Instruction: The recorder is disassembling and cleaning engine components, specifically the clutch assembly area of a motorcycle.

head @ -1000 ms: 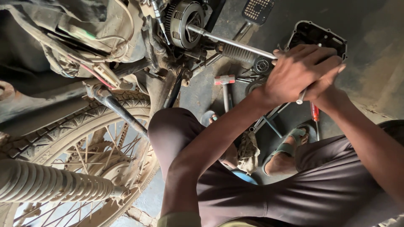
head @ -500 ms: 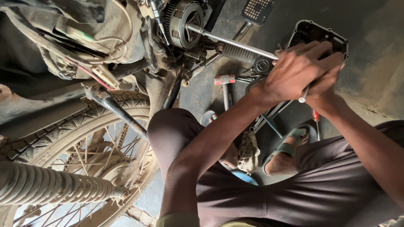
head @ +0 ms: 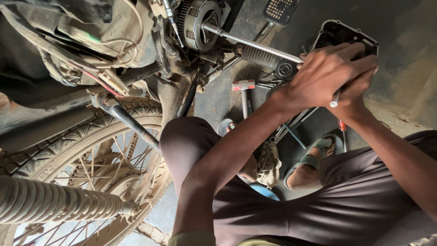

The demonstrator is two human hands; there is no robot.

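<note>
My left hand (head: 325, 73) and my right hand (head: 359, 93) are clasped together around the end of a long metal wrench bar (head: 255, 44). The left hand lies over the right. A short tip of the bar sticks out below my fingers. The bar's far end sits on the centre of the round clutch assembly (head: 198, 23) on the exposed side of a dusty motorcycle engine. My knee (head: 186, 136) is raised under my left forearm.
A removed engine cover (head: 350, 32) lies on the floor beyond my hands. A hammer (head: 244, 86), an orange-handled screwdriver (head: 341, 127) and other tools lie near my sandalled foot (head: 314, 159). A spoked wheel (head: 91, 155), a shock spring (head: 59, 202) and a rag (head: 268, 164) are close.
My clasped hands have shifted slightly up and to the right on the bar's end, and the right hand's fingers show more below the left. The bar stays on the clutch.
</note>
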